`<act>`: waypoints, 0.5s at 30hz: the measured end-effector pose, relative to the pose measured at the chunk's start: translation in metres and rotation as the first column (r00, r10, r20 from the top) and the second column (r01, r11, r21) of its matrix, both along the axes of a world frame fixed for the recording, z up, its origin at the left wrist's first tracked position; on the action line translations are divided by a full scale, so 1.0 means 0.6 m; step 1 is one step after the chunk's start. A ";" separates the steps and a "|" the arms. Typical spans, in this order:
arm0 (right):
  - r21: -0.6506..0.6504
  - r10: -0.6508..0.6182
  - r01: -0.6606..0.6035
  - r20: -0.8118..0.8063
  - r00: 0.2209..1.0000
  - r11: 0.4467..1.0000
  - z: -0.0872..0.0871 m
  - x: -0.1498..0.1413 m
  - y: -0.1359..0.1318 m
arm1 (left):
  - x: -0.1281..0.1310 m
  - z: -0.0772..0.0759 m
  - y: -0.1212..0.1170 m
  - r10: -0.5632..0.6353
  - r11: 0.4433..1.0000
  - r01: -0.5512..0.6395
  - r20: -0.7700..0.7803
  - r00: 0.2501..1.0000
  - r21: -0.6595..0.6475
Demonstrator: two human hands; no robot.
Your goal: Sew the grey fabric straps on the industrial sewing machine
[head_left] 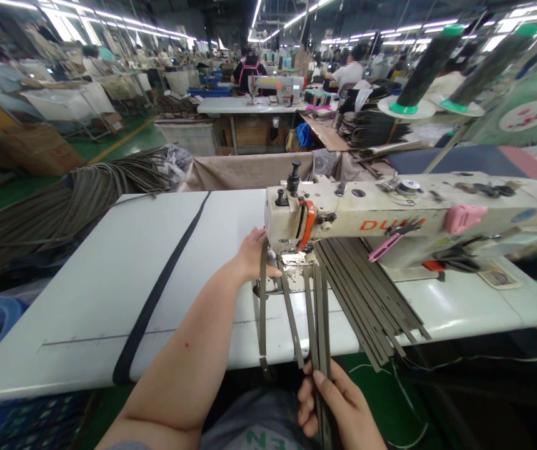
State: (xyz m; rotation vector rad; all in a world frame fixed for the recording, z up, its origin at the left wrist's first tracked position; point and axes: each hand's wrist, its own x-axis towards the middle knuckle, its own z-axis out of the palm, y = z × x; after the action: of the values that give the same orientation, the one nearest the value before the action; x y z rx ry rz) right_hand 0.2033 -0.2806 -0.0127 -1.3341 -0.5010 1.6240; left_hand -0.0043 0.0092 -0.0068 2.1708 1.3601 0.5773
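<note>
My left hand [250, 257] reaches flat beside the needle area of a sewing machine [352, 215], thumb and fingers apart. A narrow olive-grey strap [262, 306] runs across it toward the table's front edge; the machine head hides some fingertips. My right hand [336, 400] is closed around several similar straps [319, 319] below the front edge, and their far ends lie at the metal needle plate [296, 259]. Another strap [291, 315] lies between the two hands, its near end close to my right fingers.
More straps [366, 300] lie fanned under the machine arm. A dark band [160, 290] crosses the white table [85, 269] at left, over ruler markings. A big strap bundle [75, 194] lies beyond the left edge. Thread cones [430, 69] stand at right; people sit at machines behind.
</note>
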 end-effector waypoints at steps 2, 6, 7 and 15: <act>-0.025 0.033 -0.034 -0.015 0.999 0.999 0.014 0.008 -0.008 | 0.001 0.005 0.000 0.008 1.000 -0.008 -0.021 1.000 -0.007; -0.031 0.082 -0.081 0.050 0.995 0.996 0.025 0.020 -0.022 | 0.005 0.017 -0.003 0.018 1.000 -0.019 -0.060 0.998 -0.016; -0.032 0.087 -0.085 0.062 0.994 0.996 0.025 0.022 -0.023 | 0.006 0.018 -0.003 0.014 1.000 -0.015 -0.068 0.998 -0.022; -0.005 0.079 -0.079 0.085 0.993 0.997 0.026 0.015 -0.021 | 0.003 0.008 0.003 -0.005 1.000 0.005 -0.018 1.000 -0.023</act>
State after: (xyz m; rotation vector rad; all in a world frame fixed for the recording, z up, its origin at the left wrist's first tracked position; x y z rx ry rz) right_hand 0.2123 -0.2933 0.0029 -1.4048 -0.6105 1.6368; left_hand -0.0023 0.0107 -0.0021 2.1656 1.3638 0.5380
